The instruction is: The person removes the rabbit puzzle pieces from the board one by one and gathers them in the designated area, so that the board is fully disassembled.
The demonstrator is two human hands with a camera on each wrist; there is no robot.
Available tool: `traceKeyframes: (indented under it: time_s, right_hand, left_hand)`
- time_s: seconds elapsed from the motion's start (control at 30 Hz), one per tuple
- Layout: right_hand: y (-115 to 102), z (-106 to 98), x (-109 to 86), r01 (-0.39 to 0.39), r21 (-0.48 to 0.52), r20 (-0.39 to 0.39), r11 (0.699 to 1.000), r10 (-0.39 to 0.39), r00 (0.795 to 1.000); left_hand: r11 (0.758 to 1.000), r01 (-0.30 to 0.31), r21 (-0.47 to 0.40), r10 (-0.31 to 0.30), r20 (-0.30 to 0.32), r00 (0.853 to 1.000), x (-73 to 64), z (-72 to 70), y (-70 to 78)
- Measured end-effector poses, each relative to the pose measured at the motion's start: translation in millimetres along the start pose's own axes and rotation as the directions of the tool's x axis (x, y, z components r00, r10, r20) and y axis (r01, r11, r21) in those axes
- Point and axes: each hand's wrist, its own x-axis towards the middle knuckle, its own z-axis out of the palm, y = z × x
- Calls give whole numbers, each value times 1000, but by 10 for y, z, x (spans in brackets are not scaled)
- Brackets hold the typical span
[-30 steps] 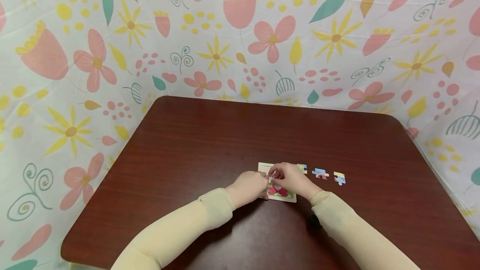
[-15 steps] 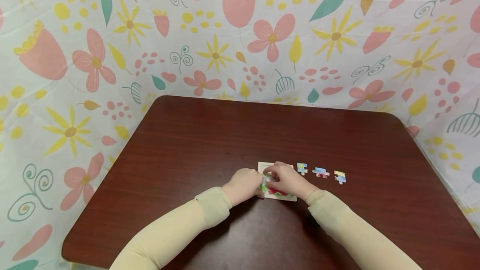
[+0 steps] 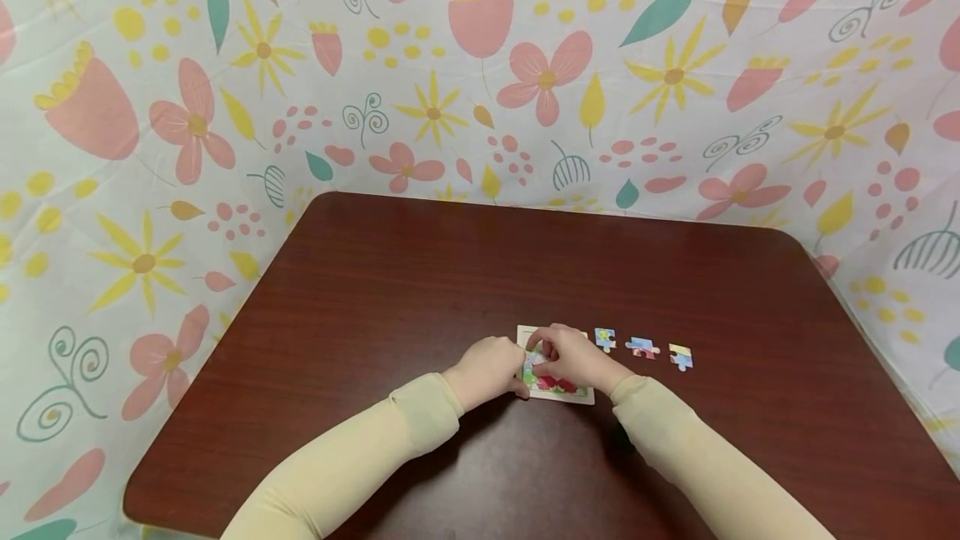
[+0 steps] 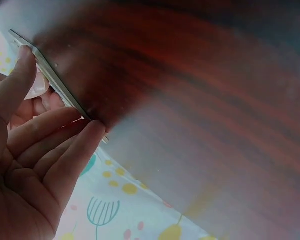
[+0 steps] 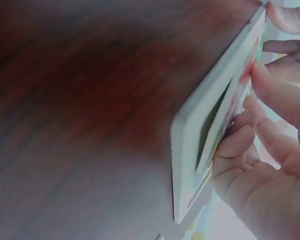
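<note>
A small jigsaw tray [image 3: 558, 398] with a pale border lies on the dark table under both hands. My left hand [image 3: 487, 367] grips its left side; in the left wrist view the thumb and fingertips sit along the thin tray edge [image 4: 65, 92]. Over the tray, my right hand [image 3: 573, 357] bends its thumb and index finger to a puzzle piece, mostly hidden by the fingers. Red and green assembled pieces [image 3: 551, 384] show below it. From the right wrist, part of the assembled puzzle [image 5: 210, 142] appears lifted at one edge above the tray's recess.
Three loose puzzle pieces lie in a row right of the tray: a blue one with yellow [image 3: 604, 338], a blue and red one [image 3: 642, 347], and a yellow and blue one [image 3: 681, 356]. A floral cloth [image 3: 480, 107] hangs behind the table [image 3: 450, 273]. Something dark shows beneath the right sleeve.
Both hands have shifted slightly left, and the left fingers have drawn back to the tray's edge. The nearest loose piece, partly covered before, is now fully visible.
</note>
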Motion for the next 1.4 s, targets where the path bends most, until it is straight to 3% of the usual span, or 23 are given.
traceKeyframes:
  time_s: [0.27,0.47,0.73,1.0,1.23,1.4]
  right_hand:
    - [21,-13,40,-44,52,50,998,41,998]
    - [28,-15,52,-46,58,46,997,44,998]
    - [46,21,41,-39,66,-10,997,40,999]
    - [12,45,41,-63,117,2,991,63,998]
    - [-40,73,65,-73,44,-105,996,78,991]
    - [-58,66,69,-106,42,-98,993,110,989]
  left_hand:
    - [1000,-15,24,15,-6,1000,-17,-17,10]
    - [999,7,44,-5,-50,999,-11,-5,4]
    - [983,13,181,-5,-43,999,22,-12,57]
    - [985,19,171,-8,-63,998,22,12,59]
    - [989,26,147,-17,-59,998,28,4,50]
    - [992,27,125,-18,-68,998,34,8,45]
